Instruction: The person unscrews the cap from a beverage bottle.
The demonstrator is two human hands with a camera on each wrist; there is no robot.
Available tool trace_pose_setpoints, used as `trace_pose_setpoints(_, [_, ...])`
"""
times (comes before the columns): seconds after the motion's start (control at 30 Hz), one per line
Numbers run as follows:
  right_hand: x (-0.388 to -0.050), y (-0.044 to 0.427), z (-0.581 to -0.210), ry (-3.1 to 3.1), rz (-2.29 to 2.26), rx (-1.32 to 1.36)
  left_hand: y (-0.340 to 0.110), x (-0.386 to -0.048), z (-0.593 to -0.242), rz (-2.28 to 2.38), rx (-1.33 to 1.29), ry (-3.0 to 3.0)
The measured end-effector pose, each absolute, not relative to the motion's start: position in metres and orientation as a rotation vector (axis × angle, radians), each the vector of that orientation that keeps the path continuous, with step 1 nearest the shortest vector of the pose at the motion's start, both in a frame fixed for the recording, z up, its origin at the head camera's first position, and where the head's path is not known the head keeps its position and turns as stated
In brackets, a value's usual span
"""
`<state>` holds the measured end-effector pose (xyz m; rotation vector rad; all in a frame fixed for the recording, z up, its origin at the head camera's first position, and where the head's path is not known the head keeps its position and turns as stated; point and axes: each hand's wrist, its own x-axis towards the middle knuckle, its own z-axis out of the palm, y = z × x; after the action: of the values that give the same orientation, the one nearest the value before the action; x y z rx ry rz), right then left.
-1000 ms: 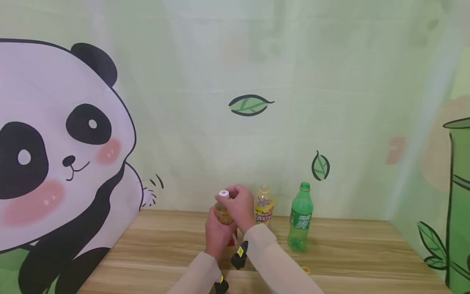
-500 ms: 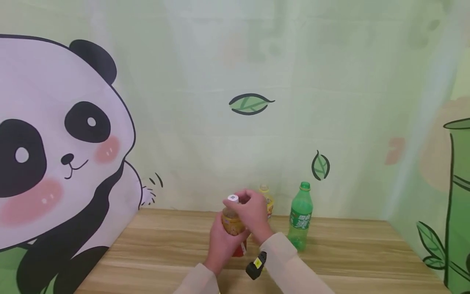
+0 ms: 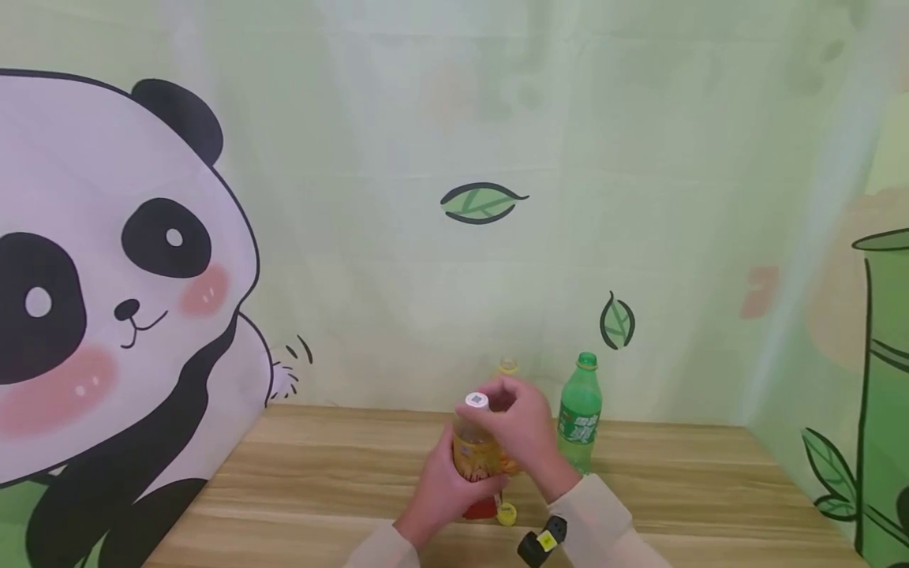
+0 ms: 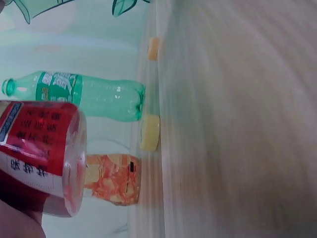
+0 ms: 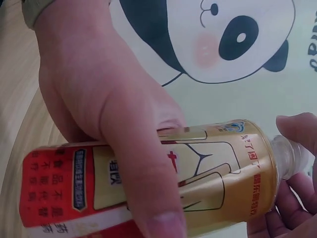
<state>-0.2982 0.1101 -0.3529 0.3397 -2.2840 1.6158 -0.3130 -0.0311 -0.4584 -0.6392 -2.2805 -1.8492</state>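
My left hand [image 3: 442,491] grips a drink bottle [image 3: 474,459] with a gold and red label round its body. The bottle is held upright, its base off the table in the left wrist view. At its top, my right hand [image 3: 524,426] pinches the white cap [image 3: 476,400] between thumb and fingers. In the right wrist view the left thumb lies across the label, and the right fingers [image 5: 302,134] surround the clear neck [image 5: 287,157]. Whether the cap is loose from the neck cannot be told.
A green soda bottle [image 3: 580,410] stands to the right. Behind my right hand, an orange-labelled bottle [image 4: 116,178] is mostly hidden in the head view. A yellow cap [image 3: 506,514] and an orange cap [image 4: 153,48] lie on the wooden table [image 3: 319,465]. A panda-printed backdrop rises behind.
Both hands have moved rightward and nearer with the gold and red bottle, the right hand staying at the cap. The orange-labelled bottle has become mostly covered; the yellow cap now shows.
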Motion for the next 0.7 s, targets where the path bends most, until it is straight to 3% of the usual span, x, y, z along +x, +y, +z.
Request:
trace_pose_setpoints(0.33, [-0.274,0.132,-0.347,-2.318,1.639,0.324,-0.023,-0.294,-0.452,-1.969,-0.897,-2.29])
trace_pose_setpoints(0.7, [-0.261,0.143,-0.346,-2.252,1.753,0.348,-0.012,-0.279,-0.444,-2.012,-0.915,-2.276])
